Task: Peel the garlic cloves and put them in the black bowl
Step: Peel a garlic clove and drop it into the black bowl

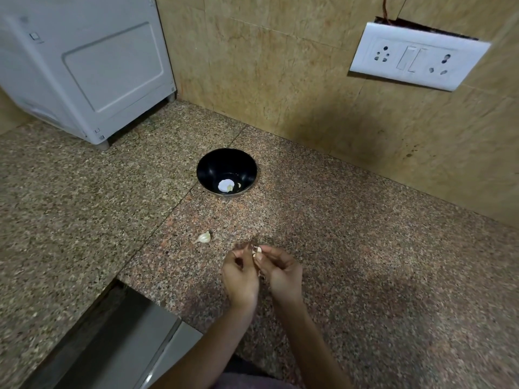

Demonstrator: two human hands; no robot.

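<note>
A black bowl stands on the granite counter, with a peeled garlic clove or two lying at its bottom beside a white glare spot. An unpeeled clove lies loose on the counter between the bowl and my hands. My left hand and my right hand meet just above the counter and both pinch one small garlic clove between their fingertips. Most of that clove is hidden by the fingers.
A white appliance stands at the back left. Tiled walls form a corner behind the bowl, with a loose switch and socket plate on the right wall. A steel sink edge lies at the front left.
</note>
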